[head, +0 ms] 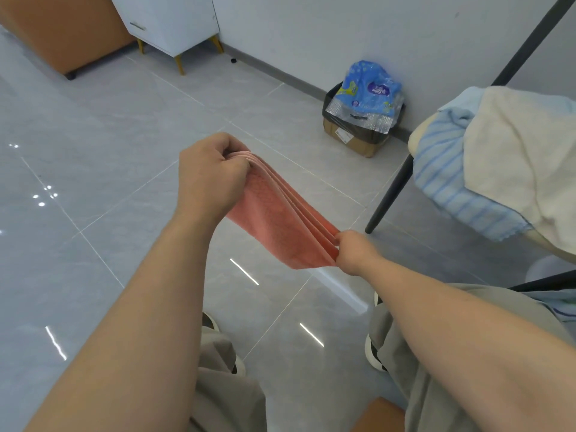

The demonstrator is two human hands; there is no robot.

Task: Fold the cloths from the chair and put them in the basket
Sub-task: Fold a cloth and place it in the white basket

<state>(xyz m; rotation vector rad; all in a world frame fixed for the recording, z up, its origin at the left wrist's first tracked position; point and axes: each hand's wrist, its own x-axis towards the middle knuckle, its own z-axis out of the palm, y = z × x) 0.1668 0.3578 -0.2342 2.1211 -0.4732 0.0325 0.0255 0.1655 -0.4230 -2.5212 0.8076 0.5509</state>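
A salmon-pink patterned cloth [280, 219], folded into several layers, stretches slanted in mid-air, pinched at either end. A cream towel [514, 169] and a blue-striped cloth [448, 182] lie heaped on the black-legged chair [391, 194].

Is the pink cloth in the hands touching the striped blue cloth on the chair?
Apart. The head view shows bare floor and a chair leg between the pink cloth and the striped blue cloth.
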